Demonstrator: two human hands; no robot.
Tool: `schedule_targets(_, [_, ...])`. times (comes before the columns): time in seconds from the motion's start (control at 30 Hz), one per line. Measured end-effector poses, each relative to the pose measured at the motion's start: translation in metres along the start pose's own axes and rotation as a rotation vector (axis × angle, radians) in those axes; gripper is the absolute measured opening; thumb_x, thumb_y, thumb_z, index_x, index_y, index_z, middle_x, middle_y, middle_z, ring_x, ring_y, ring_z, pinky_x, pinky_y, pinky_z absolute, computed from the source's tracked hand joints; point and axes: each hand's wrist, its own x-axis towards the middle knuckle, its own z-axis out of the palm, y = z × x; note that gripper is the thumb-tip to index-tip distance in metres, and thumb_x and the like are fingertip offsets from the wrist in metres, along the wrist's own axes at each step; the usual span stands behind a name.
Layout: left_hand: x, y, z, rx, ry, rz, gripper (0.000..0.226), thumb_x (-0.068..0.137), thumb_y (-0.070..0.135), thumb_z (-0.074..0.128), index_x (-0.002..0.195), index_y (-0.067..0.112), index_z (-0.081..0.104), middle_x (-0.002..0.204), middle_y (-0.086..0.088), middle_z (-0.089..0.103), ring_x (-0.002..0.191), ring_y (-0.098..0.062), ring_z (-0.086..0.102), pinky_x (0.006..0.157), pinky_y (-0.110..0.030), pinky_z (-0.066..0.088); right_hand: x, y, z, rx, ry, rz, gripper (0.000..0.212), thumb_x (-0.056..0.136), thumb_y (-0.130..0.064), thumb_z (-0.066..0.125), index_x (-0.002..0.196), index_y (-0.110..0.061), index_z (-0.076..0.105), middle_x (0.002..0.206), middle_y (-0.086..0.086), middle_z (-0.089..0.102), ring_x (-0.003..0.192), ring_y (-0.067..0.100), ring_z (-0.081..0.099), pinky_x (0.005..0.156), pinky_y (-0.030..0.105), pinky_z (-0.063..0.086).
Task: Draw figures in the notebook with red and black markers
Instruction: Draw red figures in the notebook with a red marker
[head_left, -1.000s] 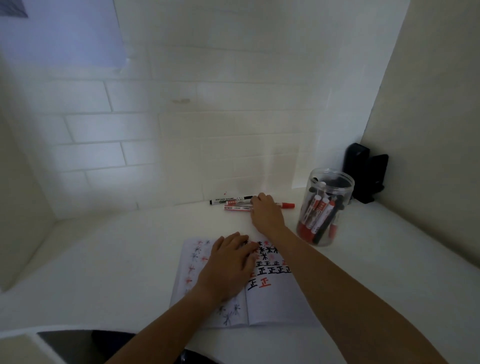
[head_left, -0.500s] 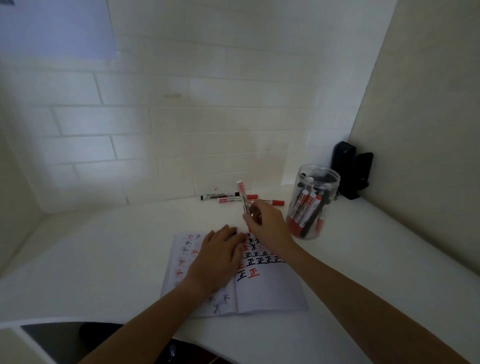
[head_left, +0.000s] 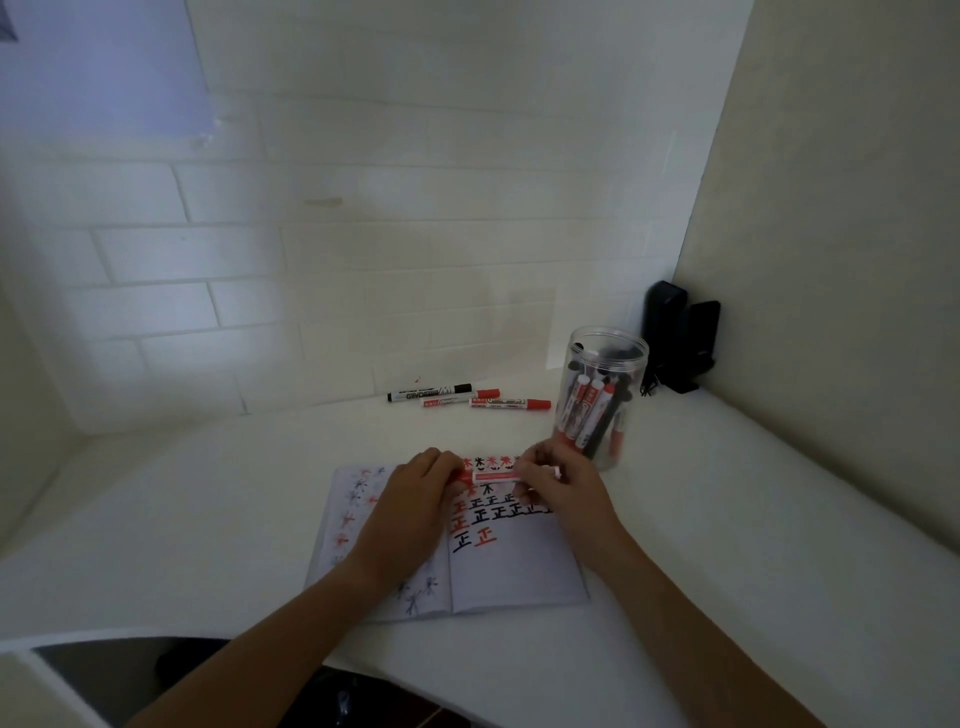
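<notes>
An open notebook (head_left: 514, 571) lies on the white table, its pages filled with red and black figures. Above its top edge I hold a red marker (head_left: 493, 475) level between both hands. My left hand (head_left: 415, 499) grips the red cap end, and my right hand (head_left: 561, 483) grips the white barrel. Whether the cap is on or off is hidden by my fingers. A black marker (head_left: 431, 393) and two red markers (head_left: 511, 403) lie near the back wall.
A clear plastic jar (head_left: 597, 395) with several red and black markers stands right of the notebook, close to my right hand. A black device (head_left: 680, 338) sits in the back right corner. Walls close the table at back and right.
My right hand picked a red marker from the row at the wall and brought it down over the notebook. My left hand lifted off the page and took hold of its cap end.
</notes>
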Motion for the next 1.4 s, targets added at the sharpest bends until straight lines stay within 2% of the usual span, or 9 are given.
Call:
schedule_targets(0.1, [0.0, -0.002, 0.001, -0.006, -0.011, 0.012, 0.03, 0.105, 0.045, 0.03, 0.116, 0.028, 0.053, 0.107, 0.012, 0.053, 0.092, -0.006, 0.05, 0.084, -0.023, 0.046, 0.001, 0.009, -0.01, -0.376, -0.065, -0.156, 0.005, 0.094, -0.015, 0.073, 0.094, -0.011, 0.07, 0.086, 0.001, 0.072, 0.081, 0.017, 0.072, 0.08, 0.032, 0.063])
schedule_targets(0.2, [0.001, 0.0, 0.0, 0.02, -0.043, 0.1, 0.038, 0.107, 0.043, 0.029, 0.12, 0.024, 0.058, 0.108, 0.009, 0.054, 0.094, -0.004, 0.047, 0.085, -0.019, 0.041, 0.0, 0.015, -0.004, -0.884, -0.129, -0.383, 0.024, 0.096, -0.044, 0.062, 0.106, -0.023, 0.068, 0.096, -0.008, 0.068, 0.084, 0.007, 0.063, 0.077, 0.024, 0.055])
schedule_targets(0.3, [0.001, 0.0, 0.0, 0.047, -0.066, 0.174, 0.032, 0.107, 0.036, 0.032, 0.116, 0.022, 0.06, 0.106, 0.007, 0.055, 0.091, -0.007, 0.047, 0.081, -0.023, 0.039, -0.007, 0.019, 0.012, -1.057, -0.106, -0.536, 0.032, 0.097, -0.044, 0.049, 0.109, -0.02, 0.067, 0.101, -0.003, 0.068, 0.087, 0.014, 0.061, 0.073, 0.027, 0.052])
schedule_targets(0.47, [0.0, -0.004, 0.003, 0.083, -0.081, 0.205, 0.015, 0.098, 0.014, 0.046, 0.106, 0.018, 0.058, 0.101, 0.004, 0.056, 0.088, -0.015, 0.05, 0.077, -0.032, 0.041, -0.015, 0.028, 0.027, -1.105, -0.067, -0.583, 0.036, 0.101, -0.038, 0.043, 0.116, -0.017, 0.067, 0.099, 0.001, 0.07, 0.08, 0.02, 0.068, 0.062, 0.03, 0.052])
schedule_targets(0.87, [0.0, 0.003, -0.005, 0.078, 0.003, 0.186, 0.022, 0.095, 0.021, 0.036, 0.096, 0.021, 0.058, 0.094, 0.007, 0.054, 0.083, -0.01, 0.046, 0.074, -0.028, 0.037, -0.021, 0.018, 0.022, -1.012, -0.113, -0.455, 0.051, 0.103, -0.057, 0.028, 0.135, -0.032, 0.06, 0.108, -0.003, 0.077, 0.091, 0.019, 0.072, 0.074, 0.036, 0.056])
schedule_targets(1.1, [0.003, -0.009, 0.005, 0.026, 0.109, -0.041, 0.017, 0.102, 0.033, 0.049, 0.108, 0.023, 0.061, 0.102, 0.009, 0.053, 0.088, -0.009, 0.051, 0.082, -0.031, 0.047, -0.015, 0.019, 0.015, -0.809, -0.032, -0.243, 0.052, 0.109, -0.027, 0.042, 0.159, -0.031, 0.028, 0.147, 0.0, 0.055, 0.127, 0.014, 0.057, 0.107, 0.029, 0.047])
schedule_targets(1.17, [0.004, -0.016, 0.01, 0.039, 0.105, -0.083, 0.014, 0.101, 0.03, 0.057, 0.106, 0.021, 0.066, 0.102, 0.008, 0.054, 0.088, -0.01, 0.053, 0.081, -0.035, 0.051, -0.014, 0.016, 0.014, -0.762, -0.034, -0.274, 0.053, 0.108, -0.018, 0.041, 0.156, -0.037, 0.03, 0.142, -0.001, 0.055, 0.123, 0.011, 0.057, 0.104, 0.023, 0.046])
schedule_targets(1.27, [0.007, -0.021, 0.012, 0.043, 0.096, -0.114, 0.015, 0.098, 0.03, 0.062, 0.105, 0.019, 0.07, 0.104, 0.005, 0.058, 0.09, -0.01, 0.055, 0.082, -0.033, 0.052, -0.013, 0.014, 0.011, -0.731, -0.014, -0.347, 0.034, 0.107, -0.011, 0.044, 0.133, -0.029, 0.057, 0.117, -0.003, 0.059, 0.098, 0.003, 0.059, 0.085, 0.011, 0.044])
schedule_targets(1.4, [0.019, -0.027, 0.008, 0.05, 0.055, -0.162, 0.014, 0.095, 0.029, 0.066, 0.104, 0.02, 0.071, 0.1, 0.003, 0.06, 0.091, -0.014, 0.057, 0.081, -0.033, 0.05, -0.007, 0.023, 0.005, -0.628, 0.009, -0.304, 0.027, 0.103, -0.004, 0.051, 0.109, -0.023, 0.07, 0.103, -0.01, 0.061, 0.08, -0.002, 0.061, 0.077, 0.019, 0.052])
